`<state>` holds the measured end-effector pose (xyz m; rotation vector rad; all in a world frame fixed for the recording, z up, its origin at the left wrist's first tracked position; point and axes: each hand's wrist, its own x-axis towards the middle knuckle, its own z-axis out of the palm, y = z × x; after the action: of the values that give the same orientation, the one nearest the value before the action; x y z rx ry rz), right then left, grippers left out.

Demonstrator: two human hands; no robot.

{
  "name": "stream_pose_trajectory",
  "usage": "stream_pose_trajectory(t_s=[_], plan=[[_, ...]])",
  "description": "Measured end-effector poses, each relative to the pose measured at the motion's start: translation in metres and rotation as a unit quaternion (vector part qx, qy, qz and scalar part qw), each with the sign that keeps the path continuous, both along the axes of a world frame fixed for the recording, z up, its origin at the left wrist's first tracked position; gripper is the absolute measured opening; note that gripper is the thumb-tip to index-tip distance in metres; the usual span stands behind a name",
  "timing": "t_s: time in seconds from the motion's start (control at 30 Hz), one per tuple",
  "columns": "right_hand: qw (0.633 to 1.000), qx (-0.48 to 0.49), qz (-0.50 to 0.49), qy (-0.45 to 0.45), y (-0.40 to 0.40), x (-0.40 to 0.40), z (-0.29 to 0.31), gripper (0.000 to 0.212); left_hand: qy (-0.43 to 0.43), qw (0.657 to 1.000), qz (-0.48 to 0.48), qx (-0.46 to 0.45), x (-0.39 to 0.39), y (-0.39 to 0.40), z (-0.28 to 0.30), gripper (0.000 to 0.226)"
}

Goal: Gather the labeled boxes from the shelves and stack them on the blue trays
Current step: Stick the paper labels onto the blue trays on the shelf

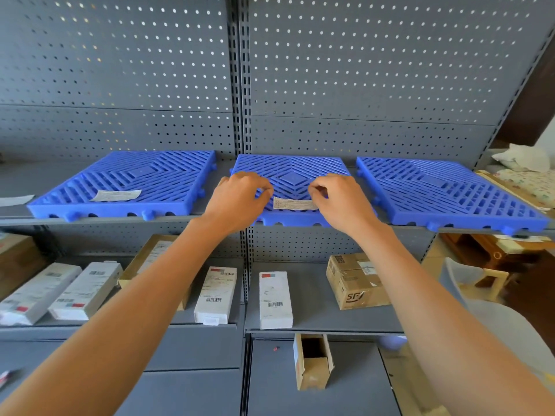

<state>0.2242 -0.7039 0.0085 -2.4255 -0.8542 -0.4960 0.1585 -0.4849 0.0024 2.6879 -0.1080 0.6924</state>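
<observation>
Three blue slatted trays lie side by side on the upper shelf: a left tray [156, 178], a middle tray [289, 171] and a right tray [444, 193]. A paper label [295, 203] lies on the middle tray's front. My left hand [240, 199] and my right hand [342, 202] hover at either end of that label, fingers curled and pinching near its edges. Another label [115, 195] lies on the left tray. On the lower shelf lie white labeled boxes [215, 294], [275, 298], [87, 291] and a brown SF carton [356, 280].
A grey pegboard [360, 70] backs the shelves. An open cardboard box [312, 361] lies on the bottom shelf. A tan flat box [150, 256] leans behind my left forearm. A loose paper slip [15, 200] sits far left. Furniture and bedding stand at the right.
</observation>
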Motion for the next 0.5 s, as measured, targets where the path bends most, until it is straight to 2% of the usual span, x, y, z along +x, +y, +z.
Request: stream_pose_trajectory(t_s=[0.27, 0.5], plan=[[0.999, -0.029, 0.035, -0.019, 0.055, -0.010, 0.012, 0.021, -0.013, 0.999, 0.033, 0.037, -0.021, 0.039, 0.013, 0.020], [0.994, -0.065, 0.064, -0.056, 0.145, -0.029, 0.022, 0.030, -0.003, 0.994, 0.096, 0.059, -0.051, 0.116, 0.018, 0.026]])
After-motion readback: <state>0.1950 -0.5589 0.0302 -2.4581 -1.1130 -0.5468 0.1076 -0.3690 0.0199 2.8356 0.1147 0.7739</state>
